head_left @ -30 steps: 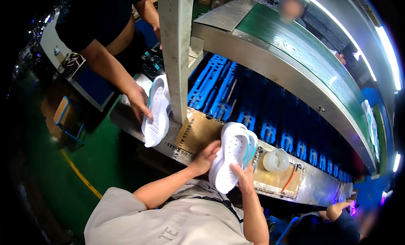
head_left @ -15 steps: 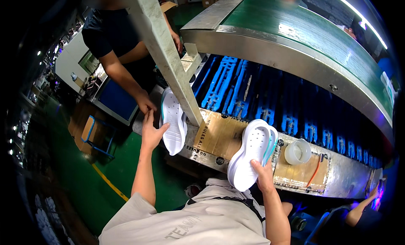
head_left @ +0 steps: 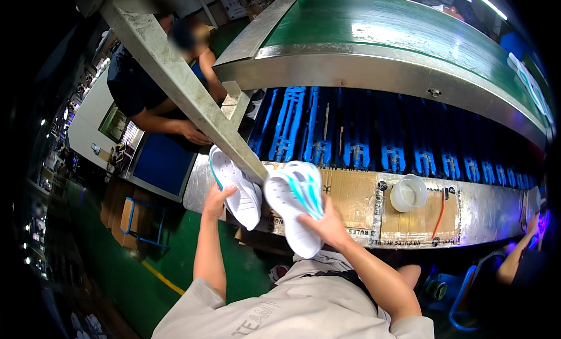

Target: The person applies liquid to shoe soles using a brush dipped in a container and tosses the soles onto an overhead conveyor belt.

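Observation:
My left hand (head_left: 215, 201) grips a stack of white shoe soles (head_left: 241, 200), thumb on the upper face and fingers hidden beneath. Small holes dot the soles' front part, and a teal stripe shows along one edge. More white soles (head_left: 286, 213) with teal edging, at least two pressed together, are held tilted in my right hand (head_left: 328, 227). Its thumb lies across their face; the other fingers are mostly behind them. The two bundles are close together, over the near edge of the metal ledge (head_left: 196, 190).
Cardboard (head_left: 350, 196) covers part of the ledge, where a white plastic cup (head_left: 408, 194) stands beside an orange strip (head_left: 438, 223). Beyond are blue machine parts (head_left: 356, 152) and a green conveyor belt (head_left: 362, 23). A slanted metal post (head_left: 181, 85) rises at left, with a co-worker's hand (head_left: 193, 132) behind it.
My left hand has closed on the left soles, while the co-worker's hand has drawn back from them. My right hand has carried its soles leftward, beside the left stack.

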Demonstrator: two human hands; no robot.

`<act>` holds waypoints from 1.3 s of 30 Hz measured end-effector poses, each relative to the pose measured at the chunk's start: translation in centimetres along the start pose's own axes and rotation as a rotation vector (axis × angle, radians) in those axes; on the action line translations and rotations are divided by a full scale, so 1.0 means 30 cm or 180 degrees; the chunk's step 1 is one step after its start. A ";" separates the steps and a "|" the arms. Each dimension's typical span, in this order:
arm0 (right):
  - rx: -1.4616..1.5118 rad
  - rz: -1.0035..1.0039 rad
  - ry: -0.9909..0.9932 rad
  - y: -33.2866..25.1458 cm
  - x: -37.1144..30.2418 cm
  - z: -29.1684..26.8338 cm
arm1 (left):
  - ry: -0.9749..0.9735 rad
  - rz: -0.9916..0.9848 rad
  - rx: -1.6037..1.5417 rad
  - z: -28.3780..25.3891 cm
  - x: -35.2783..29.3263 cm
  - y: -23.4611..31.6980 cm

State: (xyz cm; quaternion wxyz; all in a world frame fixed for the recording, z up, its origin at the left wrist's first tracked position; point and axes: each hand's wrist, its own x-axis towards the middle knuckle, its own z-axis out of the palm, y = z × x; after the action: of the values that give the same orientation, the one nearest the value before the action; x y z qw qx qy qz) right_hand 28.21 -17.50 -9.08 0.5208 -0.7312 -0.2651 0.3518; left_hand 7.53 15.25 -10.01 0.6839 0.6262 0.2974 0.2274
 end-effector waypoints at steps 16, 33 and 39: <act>-0.0507 -0.0439 -0.1199 -0.017 -0.007 0.079 | 0.0247 -0.0070 -0.0976 0.173 -0.356 -0.062; 0.0800 -0.0011 0.0342 0.067 -0.124 -0.291 | -0.0595 0.0234 -0.0171 0.576 -0.296 0.025; -0.0052 -0.0368 0.0498 0.154 0.002 -0.185 | -0.0652 0.0116 0.0475 0.536 -0.157 -0.001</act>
State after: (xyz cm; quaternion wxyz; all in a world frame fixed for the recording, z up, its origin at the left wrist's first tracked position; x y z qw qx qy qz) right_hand 32.73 -22.10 -12.32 0.5534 -0.7442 -0.2682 0.2608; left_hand 15.25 0.43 -8.85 0.6579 0.7006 0.2307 0.1520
